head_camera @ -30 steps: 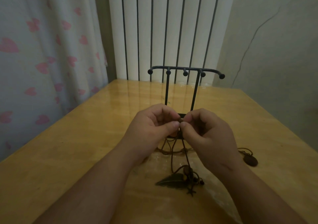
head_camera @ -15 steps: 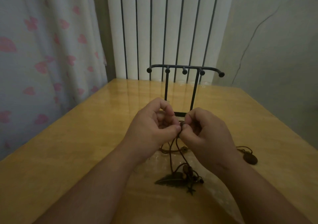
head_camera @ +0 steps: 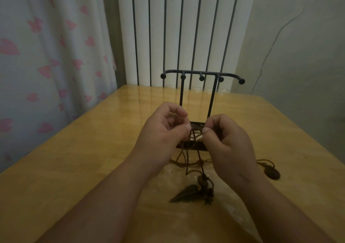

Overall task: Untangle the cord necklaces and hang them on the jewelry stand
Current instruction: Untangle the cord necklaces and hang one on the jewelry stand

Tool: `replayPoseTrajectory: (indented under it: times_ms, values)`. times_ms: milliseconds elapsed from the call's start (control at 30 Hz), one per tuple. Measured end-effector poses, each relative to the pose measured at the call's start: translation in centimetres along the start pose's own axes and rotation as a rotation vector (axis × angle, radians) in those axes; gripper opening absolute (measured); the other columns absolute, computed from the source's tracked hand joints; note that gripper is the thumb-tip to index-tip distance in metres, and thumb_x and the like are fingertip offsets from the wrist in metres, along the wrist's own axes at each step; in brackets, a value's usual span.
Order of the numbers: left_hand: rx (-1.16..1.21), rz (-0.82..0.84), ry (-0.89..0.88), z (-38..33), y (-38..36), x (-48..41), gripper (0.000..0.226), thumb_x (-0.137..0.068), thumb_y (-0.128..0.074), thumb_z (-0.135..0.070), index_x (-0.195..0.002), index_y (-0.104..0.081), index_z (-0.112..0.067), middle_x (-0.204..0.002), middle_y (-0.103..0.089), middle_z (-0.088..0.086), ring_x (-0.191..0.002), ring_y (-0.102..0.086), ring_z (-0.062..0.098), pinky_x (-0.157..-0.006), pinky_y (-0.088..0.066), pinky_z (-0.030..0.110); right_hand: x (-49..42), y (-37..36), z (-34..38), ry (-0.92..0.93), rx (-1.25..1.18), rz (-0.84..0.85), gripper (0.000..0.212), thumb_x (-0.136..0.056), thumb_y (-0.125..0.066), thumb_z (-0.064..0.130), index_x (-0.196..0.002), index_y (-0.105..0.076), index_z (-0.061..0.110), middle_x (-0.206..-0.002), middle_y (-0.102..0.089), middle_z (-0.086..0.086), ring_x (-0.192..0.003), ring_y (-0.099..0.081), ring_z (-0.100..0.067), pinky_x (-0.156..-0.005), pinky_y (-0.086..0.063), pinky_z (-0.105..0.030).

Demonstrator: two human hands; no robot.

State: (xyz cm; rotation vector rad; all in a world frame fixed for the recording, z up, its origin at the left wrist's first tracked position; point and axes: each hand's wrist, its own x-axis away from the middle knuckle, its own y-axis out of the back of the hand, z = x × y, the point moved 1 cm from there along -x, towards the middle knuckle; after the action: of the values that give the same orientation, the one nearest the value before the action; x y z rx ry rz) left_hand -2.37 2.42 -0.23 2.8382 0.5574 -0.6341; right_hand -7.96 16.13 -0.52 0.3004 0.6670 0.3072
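You are mid-untangle: left hand (head_camera: 164,130) and right hand (head_camera: 225,140) fingers pinch the knotted cord necklaces (head_camera: 194,160); next, tease one loop free for the empty jewelry stand (head_camera: 202,76).

A lived-in room of a home: beyond the fingers (head_camera: 182,110) a white column radiator (head_camera: 179,28) stands against the wall, a heart-print curtain (head_camera: 46,56) hangs far to their left, and a glossy wooden table (head_camera: 74,158) lies beneath them.

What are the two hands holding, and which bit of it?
Both the left hand and the right hand pinch the tangled brown cords at the top, between fingertips; the pendants dangle below.
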Motion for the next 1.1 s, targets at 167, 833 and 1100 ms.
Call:
replayPoseTrajectory:
  times_ms: [167,833,1100]
  values:
    - [0.098,-0.029,0.134,0.49,0.19,-0.09,0.026,-0.093,-0.055,-0.004,-0.099,-0.07,-0.024,-0.082,-0.065,-0.006,-0.074,-0.061,0.015,-0.073,-0.05,0.032,0.0,-0.07,0.15,-0.033,-0.067,0.043,0.012,-0.082,-0.049,0.032,-0.082,-0.058,0.023,-0.072,-0.057,0.001,-0.064,-0.052,-0.012,-0.058,-0.048,-0.028]
    - [0.29,0.06,0.255,1.08,0.14,-0.42,0.035,-0.1,-0.047,-0.018,-0.077,-0.074,-0.021,-0.075,-0.062,0.0,-0.072,-0.054,0.016,-0.065,-0.046,0.031,-0.18,0.34,0.14,-0.15,-0.119,0.033,0.01,-0.09,-0.049,0.022,-0.084,-0.057,0.018,-0.085,-0.062,-0.011,-0.075,-0.056,-0.024,-0.069,-0.054,-0.047]
    - [-0.101,0.054,0.141,0.36,0.2,0.02,0.008,-0.088,-0.07,-0.015,-0.092,-0.071,-0.021,-0.08,-0.071,-0.005,-0.072,-0.066,0.006,-0.067,-0.052,0.022,-0.05,0.37,0.24,-0.136,-0.119,0.054,0.011,-0.086,-0.05,0.028,-0.083,-0.058,0.021,-0.087,-0.066,-0.004,-0.081,-0.062,-0.021,-0.074,-0.058,-0.043]
